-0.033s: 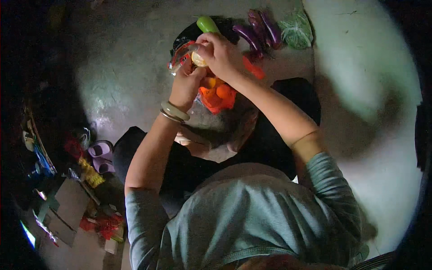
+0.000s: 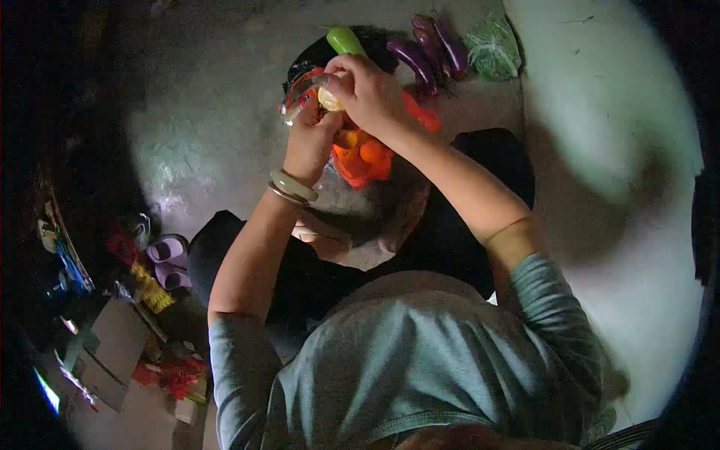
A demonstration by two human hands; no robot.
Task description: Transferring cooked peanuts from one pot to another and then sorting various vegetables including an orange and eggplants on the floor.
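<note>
A partly peeled orange (image 2: 328,100), its pale inside showing, is held between my two hands. Closed around its lower left side is my left hand (image 2: 307,142), with bangles on the wrist. My right hand (image 2: 370,91) comes over it from the right, its thumb and fingers bent against the peel; some of these fingers are hidden. Just below the hands lies a red net bag (image 2: 358,178) with oranges (image 2: 373,153) in it. Behind the fruit sits a black plastic bag (image 2: 309,63), and a long green vegetable (image 2: 344,41) lies on it beyond my right hand.
Several purple eggplants (image 2: 430,49) lie on the floor at the far right, beside a clear bag of greens (image 2: 493,51). A piece of red netting (image 2: 424,115) is right of my hands. Purple slippers (image 2: 169,259) and clutter (image 2: 169,375) are on the left.
Both hands stay in nearly the same place on the orange, with only a slight shift of the fingers.
</note>
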